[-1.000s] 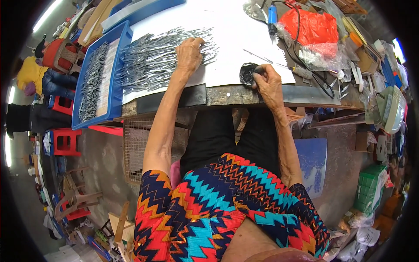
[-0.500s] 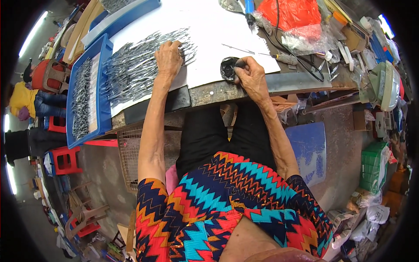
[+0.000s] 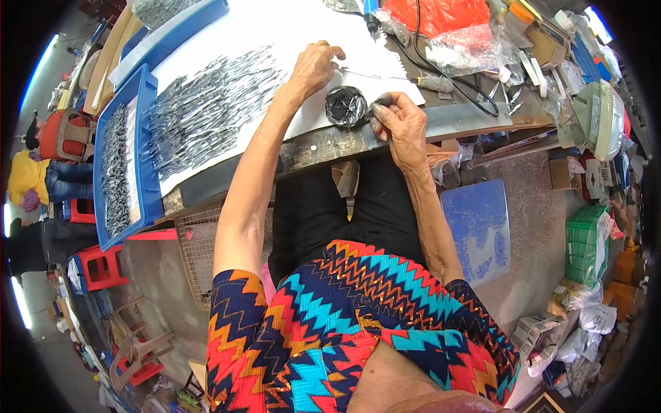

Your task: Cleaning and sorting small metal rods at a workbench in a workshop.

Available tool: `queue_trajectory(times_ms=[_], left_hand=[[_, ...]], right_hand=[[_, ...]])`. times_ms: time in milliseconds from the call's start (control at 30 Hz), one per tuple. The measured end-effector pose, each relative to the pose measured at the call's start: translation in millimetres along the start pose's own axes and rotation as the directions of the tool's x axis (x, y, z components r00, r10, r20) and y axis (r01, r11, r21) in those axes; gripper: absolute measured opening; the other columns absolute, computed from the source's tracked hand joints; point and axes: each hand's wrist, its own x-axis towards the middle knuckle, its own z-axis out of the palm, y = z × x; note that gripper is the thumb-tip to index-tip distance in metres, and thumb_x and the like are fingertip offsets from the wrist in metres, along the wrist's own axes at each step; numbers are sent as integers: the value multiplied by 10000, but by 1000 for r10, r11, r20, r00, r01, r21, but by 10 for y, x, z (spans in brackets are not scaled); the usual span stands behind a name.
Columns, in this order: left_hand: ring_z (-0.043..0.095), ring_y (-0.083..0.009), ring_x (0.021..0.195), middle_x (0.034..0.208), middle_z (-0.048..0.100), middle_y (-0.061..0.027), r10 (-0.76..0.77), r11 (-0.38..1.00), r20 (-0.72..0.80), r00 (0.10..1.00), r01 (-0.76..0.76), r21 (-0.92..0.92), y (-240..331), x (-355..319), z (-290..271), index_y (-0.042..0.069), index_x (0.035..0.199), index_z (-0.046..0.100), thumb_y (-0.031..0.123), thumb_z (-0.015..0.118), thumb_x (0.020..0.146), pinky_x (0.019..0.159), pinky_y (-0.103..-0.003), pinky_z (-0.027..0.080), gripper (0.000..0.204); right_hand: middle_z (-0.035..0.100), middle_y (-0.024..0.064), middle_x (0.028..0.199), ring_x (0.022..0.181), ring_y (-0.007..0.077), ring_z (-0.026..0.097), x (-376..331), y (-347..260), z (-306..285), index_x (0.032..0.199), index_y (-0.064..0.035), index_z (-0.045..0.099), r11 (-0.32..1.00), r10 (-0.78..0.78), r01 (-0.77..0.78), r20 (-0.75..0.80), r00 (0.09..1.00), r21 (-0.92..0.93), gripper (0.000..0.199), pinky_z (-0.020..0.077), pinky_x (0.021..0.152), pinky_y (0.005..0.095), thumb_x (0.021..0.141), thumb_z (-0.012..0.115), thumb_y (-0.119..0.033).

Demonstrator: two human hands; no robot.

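My left hand (image 3: 317,67) is over the white sheet (image 3: 296,31), right of a spread of thin dark metallic strips (image 3: 213,103). Its thumb and forefinger are apart, close to one end of a thin metal rod (image 3: 361,74); I see nothing held in them. My right hand (image 3: 401,122) is at the table's front edge, just right of a small round dish (image 3: 345,107) lined with crinkled black plastic. Its thumb and fingers, with darkened tips, are pinched together. Whatever may be between them is too small to make out.
A blue tray (image 3: 146,155) of small dark pieces stands left of the strips. Beyond the right hand lie a black cable (image 3: 475,98), a red plastic bag (image 3: 441,24) and a screwdriver-like tool (image 3: 434,83). A lamp (image 3: 597,120) is at the table's right end.
My left hand has left the strips and moved right and away, toward the thin rod. My right hand has come off the round dish's rim and now sits beside it, fingers still pinched.
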Motion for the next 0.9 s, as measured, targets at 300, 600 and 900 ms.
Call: queue_trajectory(times_ms=[300,600,900], left_hand=[[534,-255,889,908,582,-94,90,982,62,994,-99,160,2,37,81,51,854,602,83,575,752,809,-383,395,111],[575,-287,726,749,596,-159,46,986,43,998,-52,161,22,-41,-89,18,902,549,102,509,808,701,-398,432,132],[578,-163,649,755,634,-101,-67,960,-145,987,25,-278,119,-205,-194,15,910,618,127,607,768,605,-306,480,181]], right_hand=[[533,39,630,498,67,491,-19,-8,-78,909,32,499,987,53,-51,-14,998,155,136,354,415,165,800,564,-17],[539,45,663,521,68,499,-10,-15,-84,945,33,495,985,71,-69,-4,997,155,182,353,421,164,792,577,-21],[570,54,702,541,72,517,-44,-55,2,997,43,492,995,60,-61,16,998,80,248,358,435,167,783,597,-26]])
